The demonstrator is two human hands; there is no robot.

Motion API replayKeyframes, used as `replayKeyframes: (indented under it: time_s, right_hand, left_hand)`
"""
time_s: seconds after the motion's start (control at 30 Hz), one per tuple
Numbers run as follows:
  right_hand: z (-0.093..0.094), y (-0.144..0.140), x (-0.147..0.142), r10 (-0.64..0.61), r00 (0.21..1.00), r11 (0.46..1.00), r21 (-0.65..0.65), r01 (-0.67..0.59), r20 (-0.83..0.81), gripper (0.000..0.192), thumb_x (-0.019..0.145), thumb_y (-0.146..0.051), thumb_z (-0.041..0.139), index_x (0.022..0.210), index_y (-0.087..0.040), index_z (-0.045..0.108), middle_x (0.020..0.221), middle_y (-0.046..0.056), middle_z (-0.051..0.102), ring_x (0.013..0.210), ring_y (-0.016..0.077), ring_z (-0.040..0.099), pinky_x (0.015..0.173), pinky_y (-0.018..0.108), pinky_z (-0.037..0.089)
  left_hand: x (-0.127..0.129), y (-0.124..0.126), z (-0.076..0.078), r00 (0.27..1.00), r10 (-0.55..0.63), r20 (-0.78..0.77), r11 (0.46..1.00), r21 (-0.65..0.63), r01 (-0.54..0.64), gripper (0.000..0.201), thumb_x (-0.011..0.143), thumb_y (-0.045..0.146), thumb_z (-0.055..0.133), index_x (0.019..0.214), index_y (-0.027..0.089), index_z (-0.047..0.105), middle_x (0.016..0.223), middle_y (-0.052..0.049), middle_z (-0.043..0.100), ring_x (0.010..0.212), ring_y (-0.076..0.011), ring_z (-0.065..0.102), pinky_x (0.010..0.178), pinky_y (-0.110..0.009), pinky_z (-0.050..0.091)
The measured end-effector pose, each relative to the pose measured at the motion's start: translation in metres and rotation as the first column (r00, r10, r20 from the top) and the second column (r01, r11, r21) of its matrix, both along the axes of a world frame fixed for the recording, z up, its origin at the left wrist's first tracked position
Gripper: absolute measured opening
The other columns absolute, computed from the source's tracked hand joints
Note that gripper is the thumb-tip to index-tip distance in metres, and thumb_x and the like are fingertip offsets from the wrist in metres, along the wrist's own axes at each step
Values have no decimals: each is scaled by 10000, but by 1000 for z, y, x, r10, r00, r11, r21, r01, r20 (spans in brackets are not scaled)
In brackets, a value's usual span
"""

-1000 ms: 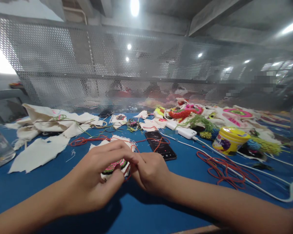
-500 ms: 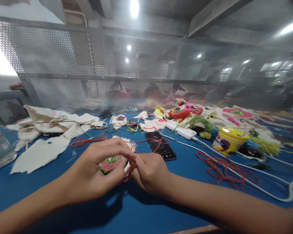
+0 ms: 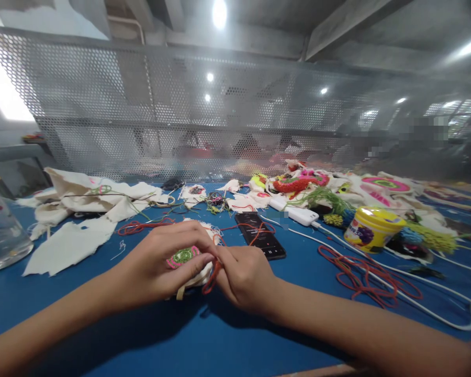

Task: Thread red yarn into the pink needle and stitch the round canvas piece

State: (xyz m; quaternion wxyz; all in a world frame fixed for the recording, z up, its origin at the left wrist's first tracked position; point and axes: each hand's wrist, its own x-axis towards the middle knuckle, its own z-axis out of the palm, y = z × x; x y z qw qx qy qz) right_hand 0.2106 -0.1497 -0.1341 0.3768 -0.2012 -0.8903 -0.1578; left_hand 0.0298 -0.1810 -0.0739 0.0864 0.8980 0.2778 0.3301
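Embroidered patch (image 3: 183, 256) sits at 6 o'clock on the blue desk (image 3: 102, 335), clasped by the left hand (image 3: 160, 272). The right hand (image 3: 243, 277) pinches red yarn (image 3: 212, 277), seemingly; keep it taut, stitches close.

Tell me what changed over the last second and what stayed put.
The left hand turned the embroidered cloth piece, so more of its green and pink round now faces up. The right hand keeps its grip on the red thread beside it. The phone, yellow tub and cloth scraps did not move.
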Motion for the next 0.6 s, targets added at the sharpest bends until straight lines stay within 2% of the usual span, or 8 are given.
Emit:
replayKeyframes:
  time_s: [0.2,0.4,0.6]
  right_hand:
    - [0,-1,-1,30,1000,999,32,-30,-1,253,872,-176,323,775,-115,549,557,42,592,448,143,499,426,270,319]
    - [0,1,-2,15,1000,999,52,-14,-22,255,865,-178,305,760,-136,533,528,46,585,427,150,483,414,271,304]
    - [-1,1,0,-25,999,999,-20,25,-26,267,889,-215,302,765,-141,527,550,45,594,438,147,499,429,264,309]
  left_hand:
    - [4,-1,-3,999,35,-1,999,-19,-35,116,850,108,483,874,157,585,819,-34,610,772,-129,548,711,-240,443]
    - [6,-6,1,997,64,41,995,-80,-61,217,840,108,453,993,187,586,942,-47,588,853,-147,543,748,-260,452]
    - [15,-12,-13,960,228,161,974,-21,-227,102,769,172,601,848,179,537,767,12,599,681,-115,554,648,-232,454]
